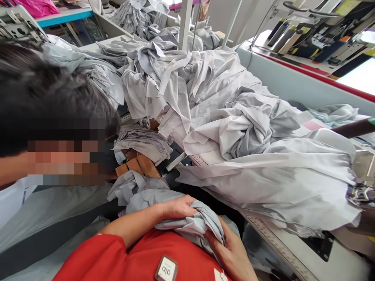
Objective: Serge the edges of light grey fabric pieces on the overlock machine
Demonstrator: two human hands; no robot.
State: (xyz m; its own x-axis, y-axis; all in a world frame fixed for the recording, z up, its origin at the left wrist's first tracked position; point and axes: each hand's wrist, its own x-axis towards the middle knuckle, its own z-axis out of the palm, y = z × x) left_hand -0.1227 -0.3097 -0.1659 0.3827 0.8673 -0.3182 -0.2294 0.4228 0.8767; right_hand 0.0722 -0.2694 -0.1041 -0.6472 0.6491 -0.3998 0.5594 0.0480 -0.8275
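Note:
Against my red shirt I hold a bunched light grey cloth point(205, 214). My left hand point(181, 207) is closed on its upper edge, the fingers partly hidden in the folds. At the cloth's right end, my right hand point(227, 238) grips it, with some fingers tucked underneath. More of the grey fabric trails off to the left, towards a wooden slatted piece point(139, 167). Ahead of my hands, a large gathered piece of pale grey fabric point(272, 179) lies across the sewing table, its right end at a metal sewing machine part point(363, 195).
A big heap of grey fabric point(205, 78) covers the table ahead. Another person point(52, 97) leans in close on the left. A measuring scale point(278, 246) runs along the table's edge. Thread cones point(281, 35) stand at the upper right. White posts point(185, 27) rise behind the heap.

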